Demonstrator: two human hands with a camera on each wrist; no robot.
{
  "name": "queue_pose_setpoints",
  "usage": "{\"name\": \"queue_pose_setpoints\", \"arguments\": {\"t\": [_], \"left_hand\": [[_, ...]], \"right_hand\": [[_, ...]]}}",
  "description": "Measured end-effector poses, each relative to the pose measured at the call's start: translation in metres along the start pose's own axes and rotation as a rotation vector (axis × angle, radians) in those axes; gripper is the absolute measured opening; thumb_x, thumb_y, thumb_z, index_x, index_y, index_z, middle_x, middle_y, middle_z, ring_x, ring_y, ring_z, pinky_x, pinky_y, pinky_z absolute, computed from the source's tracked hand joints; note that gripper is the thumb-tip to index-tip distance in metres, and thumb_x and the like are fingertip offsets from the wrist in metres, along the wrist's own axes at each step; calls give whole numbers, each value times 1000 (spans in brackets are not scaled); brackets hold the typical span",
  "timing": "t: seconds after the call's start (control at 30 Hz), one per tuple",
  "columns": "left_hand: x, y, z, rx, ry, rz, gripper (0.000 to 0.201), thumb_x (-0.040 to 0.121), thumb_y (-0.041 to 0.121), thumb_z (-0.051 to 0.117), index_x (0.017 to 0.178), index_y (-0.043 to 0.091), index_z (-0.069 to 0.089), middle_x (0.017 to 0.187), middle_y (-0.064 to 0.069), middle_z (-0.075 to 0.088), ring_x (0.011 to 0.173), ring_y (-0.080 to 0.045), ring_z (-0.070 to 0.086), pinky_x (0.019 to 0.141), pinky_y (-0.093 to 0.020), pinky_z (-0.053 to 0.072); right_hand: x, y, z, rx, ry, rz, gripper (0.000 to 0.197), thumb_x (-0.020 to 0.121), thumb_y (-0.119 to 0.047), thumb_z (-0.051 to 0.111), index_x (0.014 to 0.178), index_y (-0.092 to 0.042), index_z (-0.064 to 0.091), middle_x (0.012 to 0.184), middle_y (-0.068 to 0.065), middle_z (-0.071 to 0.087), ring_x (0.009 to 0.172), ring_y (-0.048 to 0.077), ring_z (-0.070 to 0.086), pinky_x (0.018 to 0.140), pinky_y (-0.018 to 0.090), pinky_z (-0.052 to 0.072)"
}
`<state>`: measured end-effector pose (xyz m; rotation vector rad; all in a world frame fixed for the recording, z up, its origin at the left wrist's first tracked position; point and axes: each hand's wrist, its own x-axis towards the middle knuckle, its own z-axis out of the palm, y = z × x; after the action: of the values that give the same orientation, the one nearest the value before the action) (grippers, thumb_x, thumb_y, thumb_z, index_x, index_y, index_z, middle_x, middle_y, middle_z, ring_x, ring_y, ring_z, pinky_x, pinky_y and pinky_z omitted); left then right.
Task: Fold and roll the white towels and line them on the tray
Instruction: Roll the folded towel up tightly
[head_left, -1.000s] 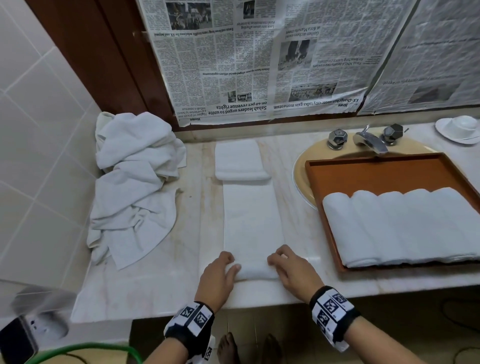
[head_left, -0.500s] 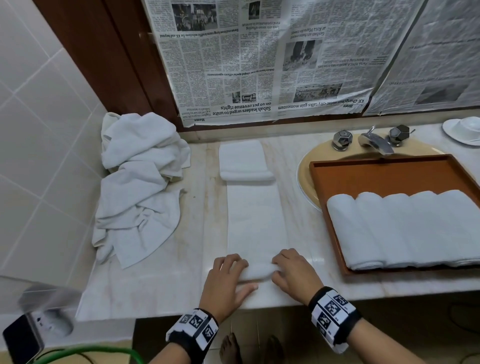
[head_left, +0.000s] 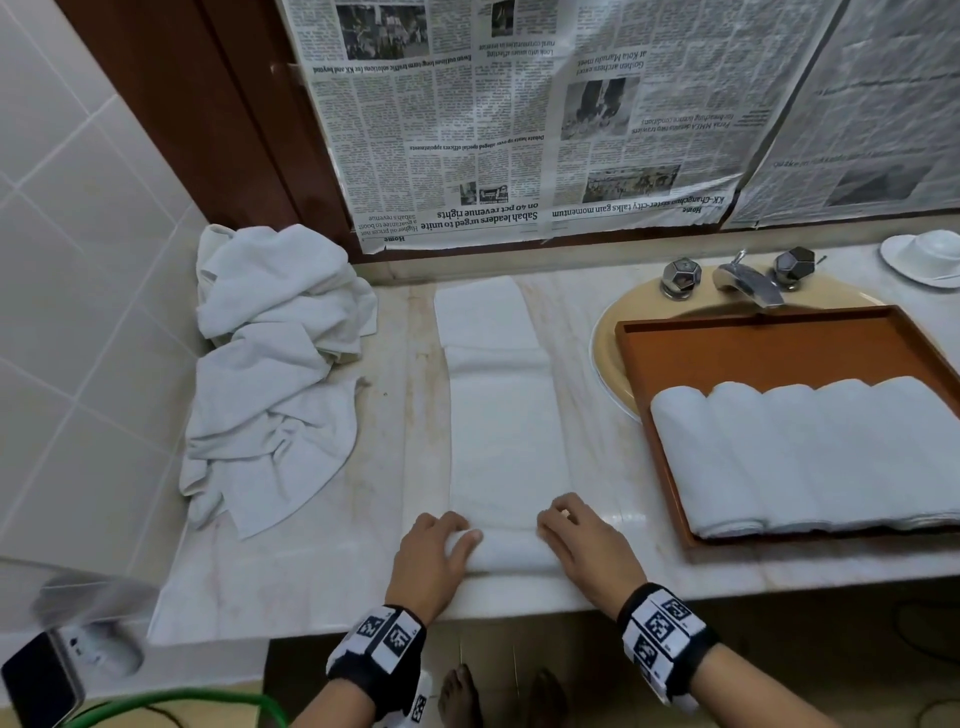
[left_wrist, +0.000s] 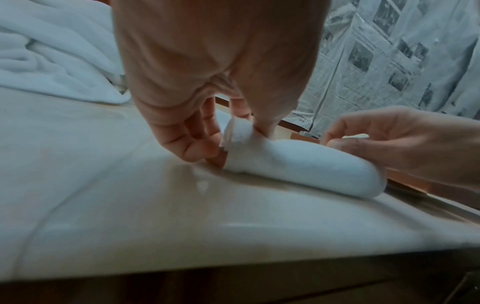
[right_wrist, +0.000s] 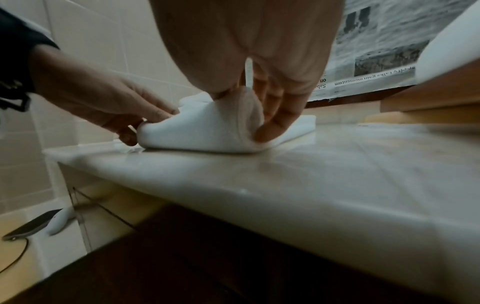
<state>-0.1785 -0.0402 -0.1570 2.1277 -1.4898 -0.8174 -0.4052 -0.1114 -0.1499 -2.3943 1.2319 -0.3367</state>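
A white towel (head_left: 506, 441) folded into a long strip lies on the marble counter, running away from me. Its near end is turned into a small roll (head_left: 511, 552) (left_wrist: 298, 164) (right_wrist: 197, 131). My left hand (head_left: 441, 551) (left_wrist: 207, 139) pinches the roll's left end with thumb and fingers. My right hand (head_left: 576, 540) (right_wrist: 262, 111) grips the right end the same way. To the right, a brown tray (head_left: 753, 343) over the sink holds several rolled white towels (head_left: 810, 457) side by side along its near edge.
A heap of unfolded white towels (head_left: 270, 374) lies at the counter's left against the tiled wall. A folded towel (head_left: 483, 312) sits beyond the strip. Taps (head_left: 748, 275) and a white cup and saucer (head_left: 924, 254) stand at the back right. The counter edge is just below my hands.
The near end of the strip has been turned over into a small roll, and both hands have shifted slightly forward with it.
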Motion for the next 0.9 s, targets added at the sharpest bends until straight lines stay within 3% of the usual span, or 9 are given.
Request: {"name": "queue_pose_setpoints", "arguments": {"t": [0.1, 0.2, 0.3, 0.4, 0.47, 0.53, 0.73, 0.83, 0.9], "left_hand": [[2, 2, -1, 11, -32, -68, 25, 94, 52, 55, 100, 29, 63, 94, 6, 58, 89, -12, 54, 74, -25, 35], [-1, 3, -1, 23, -27, -105, 28, 93, 55, 54, 98, 28, 61, 99, 8, 58, 93, -12, 54, 74, -26, 38], [-9, 4, 3, 105, 70, 71, 30, 95, 52, 49, 115, 32, 60, 120, 12, 50, 105, -13, 48, 83, -29, 46], [-19, 0, 9, 193, 9, 220, 53, 94, 65, 27, 127, 38, 59, 134, 17, 48, 118, -13, 45, 89, -31, 45], [-23, -2, 9, 245, -17, 188, 73, 87, 80, 12, 130, 41, 56, 134, 21, 47, 119, -11, 43, 90, -30, 44], [-23, -1, 6, 281, -17, 175, 81, 82, 87, 9, 130, 41, 55, 130, 22, 48, 116, -11, 44, 88, -30, 45], [-16, -6, 6, 108, -57, 155, 56, 88, 73, 47, 127, 34, 54, 119, 13, 54, 107, -14, 47, 92, -34, 45], [-10, -11, 6, 10, -47, 129, 55, 87, 74, 40, 123, 35, 56, 114, 11, 58, 104, -15, 52, 92, -31, 42], [-7, -11, 7, -9, -27, 136, 50, 88, 73, 36, 119, 38, 55, 108, 12, 60, 99, -12, 55, 88, -31, 42]], "right_hand": [[-10, 1, 0, -138, 5, -172, 23, 87, -42, 57, 100, -24, 61, 101, -4, 60, 83, 16, 58, 64, 30, 51], [-19, 2, 3, -162, -91, -193, 38, 71, -39, 74, 104, -23, 62, 103, -5, 60, 89, 15, 62, 68, 26, 54], [-16, 2, 2, -53, -128, -123, 34, 82, -34, 68, 112, -19, 64, 110, -3, 59, 100, 17, 58, 78, 27, 53], [-5, 0, -4, 54, -202, -11, 38, 92, -37, 55, 124, -18, 60, 121, -4, 53, 114, 15, 46, 91, 28, 44], [0, -3, -6, 73, -227, 24, 36, 92, -38, 53, 121, -18, 60, 118, -4, 51, 112, 13, 46, 91, 28, 43], [4, -2, -6, 94, -243, 44, 36, 92, -39, 53, 118, -15, 62, 117, -3, 51, 108, 15, 49, 90, 28, 43], [26, 4, -14, 280, -287, 220, 34, 94, -38, 56, 122, -18, 59, 116, 2, 64, 105, 19, 59, 91, 27, 42], [28, 4, -15, 312, -279, 226, 26, 95, -42, 53, 114, -25, 50, 98, 4, 65, 77, 16, 57, 79, 33, 47], [25, 3, -13, 197, -260, 172, 25, 98, -43, 47, 114, -24, 51, 103, 0, 59, 83, 16, 53, 79, 34, 45]]}}
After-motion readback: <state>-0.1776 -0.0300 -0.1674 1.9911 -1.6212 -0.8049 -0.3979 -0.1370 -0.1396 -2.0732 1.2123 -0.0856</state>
